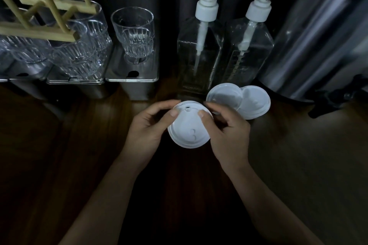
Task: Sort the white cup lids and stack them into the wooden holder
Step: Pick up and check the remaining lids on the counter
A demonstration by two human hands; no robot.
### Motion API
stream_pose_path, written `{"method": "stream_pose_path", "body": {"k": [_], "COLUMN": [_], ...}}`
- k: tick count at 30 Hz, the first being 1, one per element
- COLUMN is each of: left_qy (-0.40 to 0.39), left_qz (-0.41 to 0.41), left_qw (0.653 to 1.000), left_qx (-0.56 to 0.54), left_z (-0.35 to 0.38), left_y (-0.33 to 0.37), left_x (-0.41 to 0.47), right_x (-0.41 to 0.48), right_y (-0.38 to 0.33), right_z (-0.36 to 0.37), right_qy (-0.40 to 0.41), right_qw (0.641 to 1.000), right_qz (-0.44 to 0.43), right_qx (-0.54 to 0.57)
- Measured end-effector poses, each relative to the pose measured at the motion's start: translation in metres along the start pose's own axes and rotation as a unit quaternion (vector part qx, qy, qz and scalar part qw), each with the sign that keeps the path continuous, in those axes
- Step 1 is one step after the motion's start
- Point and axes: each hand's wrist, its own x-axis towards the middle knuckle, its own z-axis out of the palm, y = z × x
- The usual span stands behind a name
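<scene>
A white cup lid with a small sip hole near its far rim is held above the dark wooden counter. My left hand grips its left edge, thumb on top. My right hand grips the right edge, thumb also on top. Two more white lids lie overlapping on the counter just behind my right hand. The wooden holder, made of light rods and slats, stands at the far left above several glasses.
Clear ribbed glasses stand on metal canisters at the back left. Two clear pump bottles stand at the back centre. A large steel urn with a black tap fills the right.
</scene>
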Motion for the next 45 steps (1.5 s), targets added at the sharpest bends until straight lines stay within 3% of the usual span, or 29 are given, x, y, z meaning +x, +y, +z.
{"method": "stream_pose_path", "body": {"k": [7, 15, 22, 29, 33, 39, 45], "left_qy": [0.043, 0.039, -0.039, -0.023, -0.018, -0.011, -0.012], "left_qz": [0.023, 0.046, 0.000, -0.014, -0.026, -0.033, -0.024], "left_qw": [0.999, 0.996, 0.999, 0.999, 0.999, 0.999, 0.999], "left_qx": [0.023, 0.059, 0.027, 0.022, 0.011, 0.017, 0.046], "left_z": [0.003, 0.005, 0.003, 0.002, 0.002, 0.003, 0.003], "left_y": [-0.002, -0.005, 0.002, 0.000, -0.001, -0.004, -0.006], "left_x": [0.000, 0.000, -0.002, -0.001, 0.002, 0.007, 0.006], "right_x": [0.000, 0.001, 0.000, -0.001, -0.001, 0.001, 0.002], "right_y": [0.005, 0.004, -0.002, 0.004, 0.024, 0.031, 0.036], "right_z": [0.001, 0.000, -0.003, -0.026, -0.044, -0.045, -0.044], "right_qy": [-0.045, -0.050, 0.002, 0.043, 0.094, 0.057, 0.046], "right_qw": [0.998, 0.999, 1.000, 0.989, 0.962, 0.940, 0.937], "right_qz": [0.016, 0.013, 0.008, -0.088, -0.131, -0.060, -0.057], "right_qx": [0.031, 0.015, -0.006, -0.114, -0.221, -0.330, -0.342]}}
